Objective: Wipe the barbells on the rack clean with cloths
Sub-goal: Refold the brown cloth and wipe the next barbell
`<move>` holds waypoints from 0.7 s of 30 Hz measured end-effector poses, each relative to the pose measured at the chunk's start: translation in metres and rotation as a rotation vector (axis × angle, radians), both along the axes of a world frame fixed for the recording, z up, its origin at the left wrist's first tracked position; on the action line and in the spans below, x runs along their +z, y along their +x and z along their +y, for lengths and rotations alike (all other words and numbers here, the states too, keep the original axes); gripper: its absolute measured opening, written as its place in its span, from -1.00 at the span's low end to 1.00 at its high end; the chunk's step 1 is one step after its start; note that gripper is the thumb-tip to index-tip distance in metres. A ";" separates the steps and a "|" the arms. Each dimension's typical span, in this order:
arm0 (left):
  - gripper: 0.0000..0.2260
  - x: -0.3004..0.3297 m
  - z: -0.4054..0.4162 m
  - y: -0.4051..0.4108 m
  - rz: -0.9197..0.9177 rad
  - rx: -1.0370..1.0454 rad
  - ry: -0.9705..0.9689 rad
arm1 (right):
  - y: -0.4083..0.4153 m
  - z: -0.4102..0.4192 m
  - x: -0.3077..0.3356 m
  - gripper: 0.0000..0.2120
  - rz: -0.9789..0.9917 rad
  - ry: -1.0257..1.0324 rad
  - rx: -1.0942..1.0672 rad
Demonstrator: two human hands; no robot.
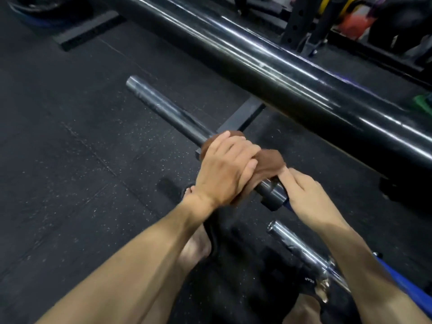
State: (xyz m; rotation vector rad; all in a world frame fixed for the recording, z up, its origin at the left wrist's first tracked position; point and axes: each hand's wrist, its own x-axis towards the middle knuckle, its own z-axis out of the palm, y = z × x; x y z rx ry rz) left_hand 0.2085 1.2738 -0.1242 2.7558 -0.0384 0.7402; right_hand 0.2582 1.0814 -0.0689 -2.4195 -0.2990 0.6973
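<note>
Nearest the camera, at lower right, a chromed barbell sleeve (pixel 304 251) is seen, its end pointing up-left and its collar partly hidden by the right forearm; a blue strip (pixel 397 277) runs beside it. Beneath the forearms, a bare foot (pixel 196 246) is visible on the dark speckled rubber floor (pixel 70 171).

At mid-frame, a dark grey barbell sleeve (pixel 163 108) is laid diagonally from upper left to lower right. A brown cloth (pixel 268 163) is wrapped round it. The left hand (pixel 224 171) is curled over the cloth and the sleeve, with fingers closed round both and the thumb pressed along the cloth's near side. The right hand (pixel 304 195) is placed just beside, at the sleeve's collar (pixel 273 197); its forefinger is extended to touch the cloth's edge, and its other fingers are curled under, though what they grasp cannot be told.

Beyond the hands, a black bracket of the rack (pixel 243 118) is seen beneath the sleeve. Farther off, a thick glossy black bar (pixel 257 59) crosses the frame diagonally. At upper right, perforated black uprights (pixel 297 22) and blurred coloured objects are found.
</note>
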 end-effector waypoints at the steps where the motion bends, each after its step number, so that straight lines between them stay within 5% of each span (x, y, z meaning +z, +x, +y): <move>1: -0.68 0.003 0.014 0.004 -0.029 0.024 -0.008 | -0.004 0.000 0.002 -0.54 0.011 0.035 0.004; 6: -0.65 0.012 0.122 0.024 -0.033 0.302 -0.026 | -0.014 0.001 0.012 -0.71 -0.084 0.028 0.044; 9: -0.73 0.024 0.115 0.026 -0.089 0.437 -0.145 | -0.011 0.016 0.023 -0.71 -0.118 -0.043 0.105; 13: -0.73 0.010 0.055 0.011 0.007 0.056 0.038 | 0.000 0.057 0.032 -0.59 -0.147 -0.295 0.361; 16: -0.64 0.018 0.088 0.017 0.052 -0.137 0.138 | 0.001 0.063 0.028 -0.61 -0.163 -0.379 0.411; 19: -0.55 0.025 0.152 0.028 0.102 0.094 0.240 | -0.009 0.055 0.026 -0.46 -0.237 -0.340 0.383; 21: -0.71 0.022 0.169 0.026 0.044 0.244 0.111 | -0.013 0.055 0.020 -0.46 -0.315 -0.302 0.338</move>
